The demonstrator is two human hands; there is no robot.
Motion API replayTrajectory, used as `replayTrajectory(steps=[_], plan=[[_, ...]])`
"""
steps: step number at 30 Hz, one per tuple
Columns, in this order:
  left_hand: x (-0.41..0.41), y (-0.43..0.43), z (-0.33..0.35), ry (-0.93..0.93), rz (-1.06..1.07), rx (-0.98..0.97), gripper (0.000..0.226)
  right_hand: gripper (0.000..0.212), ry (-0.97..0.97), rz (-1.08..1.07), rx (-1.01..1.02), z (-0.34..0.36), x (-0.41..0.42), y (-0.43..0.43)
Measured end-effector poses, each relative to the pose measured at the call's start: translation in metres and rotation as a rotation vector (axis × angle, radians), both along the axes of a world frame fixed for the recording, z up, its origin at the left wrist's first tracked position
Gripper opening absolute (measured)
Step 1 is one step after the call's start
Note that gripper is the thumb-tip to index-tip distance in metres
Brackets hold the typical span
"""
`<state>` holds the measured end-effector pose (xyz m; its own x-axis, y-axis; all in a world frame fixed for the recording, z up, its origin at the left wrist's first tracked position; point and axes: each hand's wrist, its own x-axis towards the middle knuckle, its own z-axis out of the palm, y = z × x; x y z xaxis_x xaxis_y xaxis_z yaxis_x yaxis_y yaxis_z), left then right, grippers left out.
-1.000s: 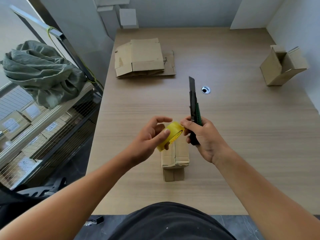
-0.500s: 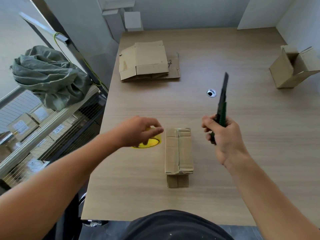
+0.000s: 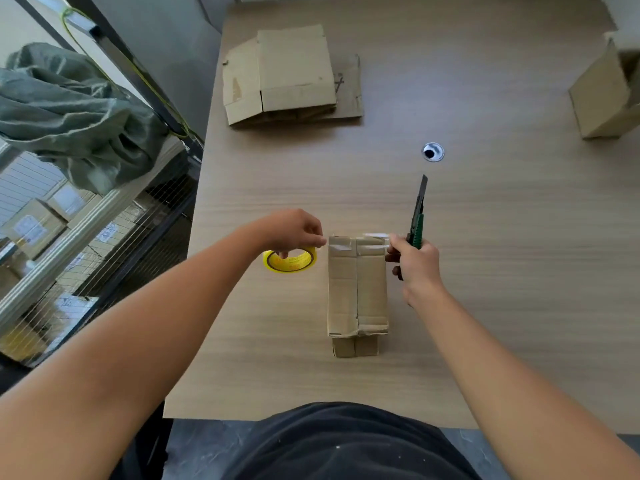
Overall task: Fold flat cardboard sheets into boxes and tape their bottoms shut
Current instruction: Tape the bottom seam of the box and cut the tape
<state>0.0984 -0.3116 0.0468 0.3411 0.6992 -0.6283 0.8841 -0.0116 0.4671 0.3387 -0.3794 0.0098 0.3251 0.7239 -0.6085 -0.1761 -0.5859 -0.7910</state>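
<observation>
A small cardboard box [image 3: 356, 289] stands on the wooden table [image 3: 502, 271] in front of me, its closed flaps facing up. A strip of clear tape [image 3: 367, 244] lies across its far end. My left hand [image 3: 294, 232] holds the yellow tape roll [image 3: 290, 260] on the table just left of the box. My right hand [image 3: 414, 259] grips a green and black utility knife [image 3: 417, 216], blade pointing away, and its fingertips touch the tape at the box's far right corner.
A stack of flat cardboard sheets [image 3: 291, 77] lies at the far left of the table. A folded box [image 3: 609, 95] stands at the far right edge. A round cable hole [image 3: 433, 152] is in the tabletop. A shelf with a green bag [image 3: 69, 112] is left.
My left hand set the tape roll down on the table left of the box. My right hand swung out right with the knife, then came back to the box's far right corner, where tape now lies.
</observation>
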Motion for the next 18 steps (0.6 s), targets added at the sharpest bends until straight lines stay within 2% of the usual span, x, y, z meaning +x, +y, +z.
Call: replayTrajectory(steps=[9,12,16,18], plan=[[-0.001,-0.008,-0.04,-0.19,0.147,-0.087,0.015,0.009,0.087,-0.035,-0.1,-0.035,-0.005,-0.004],[-0.005,-0.012,-0.051,-0.247,0.213,-0.113,0.017,0.011,0.062,0.027,-0.132,-0.039,-0.006,-0.002],[-0.006,-0.018,-0.058,-0.287,0.28,-0.119,0.017,0.025,0.039,0.119,-0.263,-0.04,-0.001,0.006],[-0.005,-0.021,-0.06,-0.308,0.299,-0.126,0.018,0.023,0.003,0.132,-0.3,-0.038,0.003,0.008]])
